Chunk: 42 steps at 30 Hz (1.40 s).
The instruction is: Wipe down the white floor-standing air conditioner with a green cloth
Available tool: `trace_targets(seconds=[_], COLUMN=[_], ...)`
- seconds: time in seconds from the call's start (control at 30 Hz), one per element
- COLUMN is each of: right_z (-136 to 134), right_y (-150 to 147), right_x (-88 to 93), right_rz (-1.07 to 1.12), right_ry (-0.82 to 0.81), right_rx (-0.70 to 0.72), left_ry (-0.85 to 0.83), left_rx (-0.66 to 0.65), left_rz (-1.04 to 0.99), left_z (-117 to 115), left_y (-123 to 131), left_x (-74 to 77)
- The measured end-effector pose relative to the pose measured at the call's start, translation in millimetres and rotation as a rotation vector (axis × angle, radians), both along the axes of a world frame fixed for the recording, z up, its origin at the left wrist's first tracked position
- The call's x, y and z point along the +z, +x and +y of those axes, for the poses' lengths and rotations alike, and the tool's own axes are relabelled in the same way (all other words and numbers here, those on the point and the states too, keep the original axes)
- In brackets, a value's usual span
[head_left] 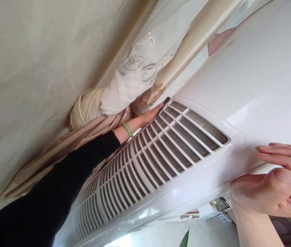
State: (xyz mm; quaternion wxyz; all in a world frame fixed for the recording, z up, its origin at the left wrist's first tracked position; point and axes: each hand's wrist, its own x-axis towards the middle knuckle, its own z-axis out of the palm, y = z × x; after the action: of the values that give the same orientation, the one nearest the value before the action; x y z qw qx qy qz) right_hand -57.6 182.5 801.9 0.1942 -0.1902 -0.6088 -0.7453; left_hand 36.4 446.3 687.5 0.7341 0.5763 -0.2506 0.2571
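My left hand (149, 116) is open and flat, fingertips at the far end of the slatted grille (166, 151) set in the white air-conditioner casing (238, 85) by the sheer curtain (140, 79), my right hand (276, 181) open near the casing edge; grille in place, nothing off, nothing gripped.

White air conditioner (238, 85), grey vent mesh (196, 132), green bangle (127, 129), black sleeve (58, 178).

Pale, mottled plaster wall (32, 85) running diagonally, beside a gathered beige curtain (86, 108) and a sheer white curtain (135, 72) embroidered with leaves, and along the lower edge, one green plant leaf (184, 239) against bright white light.
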Motion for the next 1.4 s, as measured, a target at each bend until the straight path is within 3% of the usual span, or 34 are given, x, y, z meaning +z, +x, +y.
trace_targets(seconds=[0.13,0.4,0.63,0.87,1.1,1.3,1.4], right_z=[-3,-6,-9,-9,-12,-13,-12], right_y=[-7,-12,-26,-36,-42,-36,-34], right_x=[-10.5,-15.6,-26.0,-33.8,-39.1,-36.0,-35.2], right_rz=[0.12,0.138,0.247,0.321,0.345,0.267,0.245], right_ry=[0.018,-0.023,-0.056,-0.026,-0.037,-0.075,-0.072], right_rx=[-0.045,-0.134,-0.234,-0.273,-0.321,-0.25,-0.236], left_ry=[-0.012,0.284,0.46,0.555,0.648,0.712,0.708], left_rx=[-0.002,0.452,0.728,0.846,0.751,0.838,0.912], left_rz=[-0.119,-0.44,-0.602,-0.674,-0.904,-0.948,-1.015], left_z=[-5,-33,-65,-84,-111,-95,-82], left_y=[-8,-66,-104,-123,-134,-134,-132], left_x=[-4.9,-18.7,-29.5,-34.6,-25.7,-3.3,0.6])
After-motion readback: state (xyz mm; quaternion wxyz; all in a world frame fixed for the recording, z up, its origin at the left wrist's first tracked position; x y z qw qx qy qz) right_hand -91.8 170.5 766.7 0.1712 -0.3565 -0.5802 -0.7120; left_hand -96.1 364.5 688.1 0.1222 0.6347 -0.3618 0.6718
